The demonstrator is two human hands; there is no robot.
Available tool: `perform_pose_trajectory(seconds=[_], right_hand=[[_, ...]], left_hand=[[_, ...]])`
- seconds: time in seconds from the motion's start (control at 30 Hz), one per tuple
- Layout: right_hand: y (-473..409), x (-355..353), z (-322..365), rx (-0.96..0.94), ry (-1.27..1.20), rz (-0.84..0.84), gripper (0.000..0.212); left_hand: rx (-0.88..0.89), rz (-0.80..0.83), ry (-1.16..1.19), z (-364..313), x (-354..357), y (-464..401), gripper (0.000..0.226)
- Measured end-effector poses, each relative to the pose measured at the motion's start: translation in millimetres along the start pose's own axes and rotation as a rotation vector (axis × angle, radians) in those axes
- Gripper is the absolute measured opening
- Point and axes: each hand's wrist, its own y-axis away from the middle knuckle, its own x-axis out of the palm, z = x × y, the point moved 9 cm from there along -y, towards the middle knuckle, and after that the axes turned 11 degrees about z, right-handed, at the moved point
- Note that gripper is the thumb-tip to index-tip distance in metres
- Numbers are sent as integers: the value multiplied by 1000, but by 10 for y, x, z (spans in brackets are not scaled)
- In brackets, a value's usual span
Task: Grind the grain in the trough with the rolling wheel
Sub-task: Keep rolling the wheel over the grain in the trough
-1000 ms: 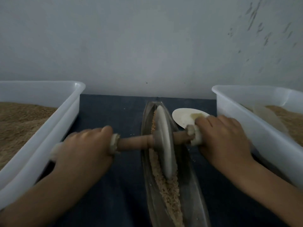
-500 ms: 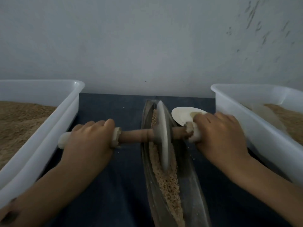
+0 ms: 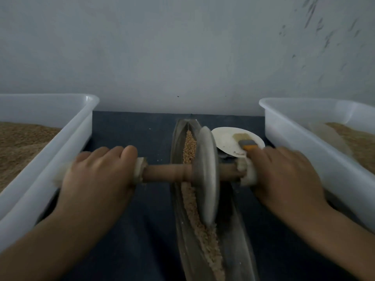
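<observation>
The rolling wheel [image 3: 206, 175] is sitting nearer than a second ago, exposing a brush [image 3: 244, 142] on the plate [image 3: 225, 141]. Left hand [image 3: 99, 175] and right hand [image 3: 284, 175] are gripping its wooden axle [image 3: 162, 174], wheel riding the grain [image 3: 199, 230] in the trough [image 3: 239, 250]. Uneven pushing is risking tilt, spilling grain sideways.

Dull metal trough [image 3: 239, 236] and wheel [image 3: 207, 175], smooth wooden axle [image 3: 162, 174], glossy plastic tubs [image 3: 67, 138]

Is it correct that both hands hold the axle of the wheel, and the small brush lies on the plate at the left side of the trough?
Not quite. In the head view the brush lies on the plate to the right of the trough, not the left. The left hand and right hand do both hold the wheel's axle.
</observation>
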Motion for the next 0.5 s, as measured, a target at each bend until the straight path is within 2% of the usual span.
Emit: perform_pose_trajectory(seconds=[0.1, 0.23, 0.3, 0.43, 0.5], right_hand=[[-382, 119, -12, 33, -7, -61, 35], [-691, 261, -53, 74, 15, -91, 30], [-638, 225, -47, 69, 20, -99, 32], [-238, -34, 38, -34, -7, -196, 33], [-7, -176, 82, -74, 0, -197, 34]], left_hand=[[-91, 42, -6, 85, 135, -299, 43], [-184, -18, -123, 185, 189, -548, 35], [-176, 4, -125, 186, 205, -533, 36], [-52, 30, -9, 38, 82, -210, 53], [-26, 132, 52, 20, 79, 16, 53]])
